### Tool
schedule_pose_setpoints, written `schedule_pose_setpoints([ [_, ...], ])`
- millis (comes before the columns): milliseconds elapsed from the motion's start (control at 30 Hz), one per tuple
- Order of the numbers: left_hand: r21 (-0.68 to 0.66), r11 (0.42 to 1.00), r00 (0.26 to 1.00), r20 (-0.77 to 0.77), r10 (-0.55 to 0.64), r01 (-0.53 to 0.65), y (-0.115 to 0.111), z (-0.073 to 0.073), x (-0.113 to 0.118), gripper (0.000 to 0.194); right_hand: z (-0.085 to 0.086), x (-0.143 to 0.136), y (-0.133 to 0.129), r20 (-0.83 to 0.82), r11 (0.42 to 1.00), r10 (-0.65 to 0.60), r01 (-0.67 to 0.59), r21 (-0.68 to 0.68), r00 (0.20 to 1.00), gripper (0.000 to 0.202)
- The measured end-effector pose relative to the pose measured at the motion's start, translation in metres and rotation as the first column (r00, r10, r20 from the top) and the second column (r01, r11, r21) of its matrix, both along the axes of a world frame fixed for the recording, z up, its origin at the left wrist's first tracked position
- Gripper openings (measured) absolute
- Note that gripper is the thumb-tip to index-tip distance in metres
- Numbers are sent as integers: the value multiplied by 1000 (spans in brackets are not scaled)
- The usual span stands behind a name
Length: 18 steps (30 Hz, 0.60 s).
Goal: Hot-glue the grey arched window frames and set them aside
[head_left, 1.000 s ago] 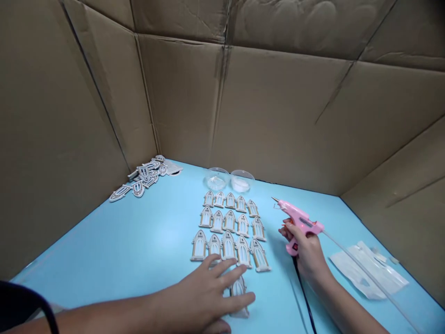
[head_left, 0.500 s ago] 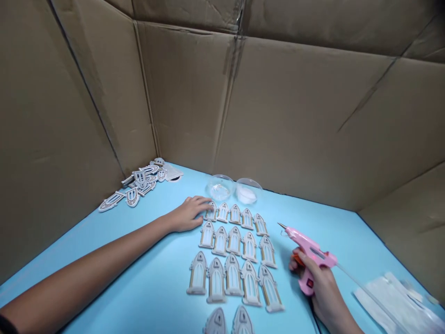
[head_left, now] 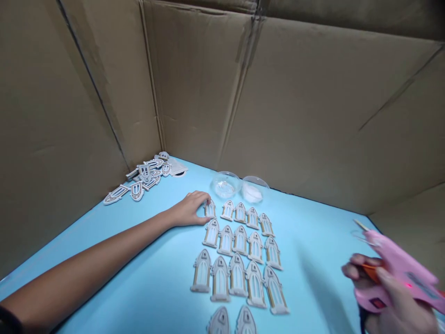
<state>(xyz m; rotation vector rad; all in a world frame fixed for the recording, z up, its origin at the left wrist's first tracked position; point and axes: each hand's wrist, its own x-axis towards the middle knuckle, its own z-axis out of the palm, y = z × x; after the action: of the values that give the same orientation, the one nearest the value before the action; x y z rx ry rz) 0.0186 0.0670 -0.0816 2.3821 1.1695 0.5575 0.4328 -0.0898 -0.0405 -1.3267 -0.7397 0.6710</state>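
Note:
My left hand (head_left: 190, 209) has its thumb and fingers closed around the edges of a small arched window piece (head_left: 210, 209), the leftmost of the back row. My right hand (head_left: 392, 297) grips a pink hot glue gun (head_left: 399, 260) at the far right, raised, its nozzle pointing up and to the left. A finger rests by its orange trigger (head_left: 371, 272), and thin glue strings trail near the nozzle. More arched window pieces (head_left: 239, 240) lie in rows on the blue table, between my hands.
Two clear round tubs (head_left: 225, 185) stand behind the rows; the right one holds something white. Several loose window pieces (head_left: 136, 190) are heaped at the back left. Cardboard walls (head_left: 313, 102) enclose the blue table (head_left: 313, 222).
My right hand has lifted the glue gun away to the right, toward the camera. My left fingers have closed on the back-left window piece, which now stands slightly apart from its neighbour.

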Motion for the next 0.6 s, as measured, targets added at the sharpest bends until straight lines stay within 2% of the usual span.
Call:
schedule_pose_setpoints([
  [67, 24, 998, 997, 57, 58, -59, -7, 3, 0, 55, 6, 1, -7, -30, 999, -12, 13, 34, 999, 12],
  [133, 41, 995, 990, 111, 88, -93, -22, 8, 4, 70, 7, -6, -13, -52, 999, 36, -37, -11, 998, 20],
  [200, 54, 997, 986, 158, 44, -53, -45, 14, 11, 84, 3, -20, -21, 12, 985, 122, -120, -125, 992, 29],
  [267, 86, 994, 973, 218, -79, 61, -72, 18, 22, 95, 0, -39, -31, 169, 945, 268, -224, -240, 949, 34],
  [333, 129, 983, 948, 274, -160, 129, -96, 20, 33, 103, 0, -60, -40, 363, 923, 372, -297, -247, 854, 31],
  [367, 144, 979, 938, 296, -181, 143, -106, 20, 37, 105, 1, -70, -42, 448, 898, 440, -371, -238, 778, 27],
  [433, 166, 974, 922, 330, -202, 154, -122, 18, 43, 111, 4, -85, -45, 585, 810, 558, -538, -233, 588, 15],
  [467, 172, 973, 918, 339, -205, 154, -127, 17, 44, 113, 5, -91, -44, 644, 773, 570, -598, -211, 510, 13],
  [500, 176, 973, 917, 343, -205, 152, -130, 15, 45, 114, 5, -95, -43, 693, 753, 550, -636, -169, 467, 15],
  [600, 186, 970, 919, 334, -210, 154, -134, 13, 45, 115, -3, -99, -42, 793, 693, 483, -716, -86, 372, 16],
])
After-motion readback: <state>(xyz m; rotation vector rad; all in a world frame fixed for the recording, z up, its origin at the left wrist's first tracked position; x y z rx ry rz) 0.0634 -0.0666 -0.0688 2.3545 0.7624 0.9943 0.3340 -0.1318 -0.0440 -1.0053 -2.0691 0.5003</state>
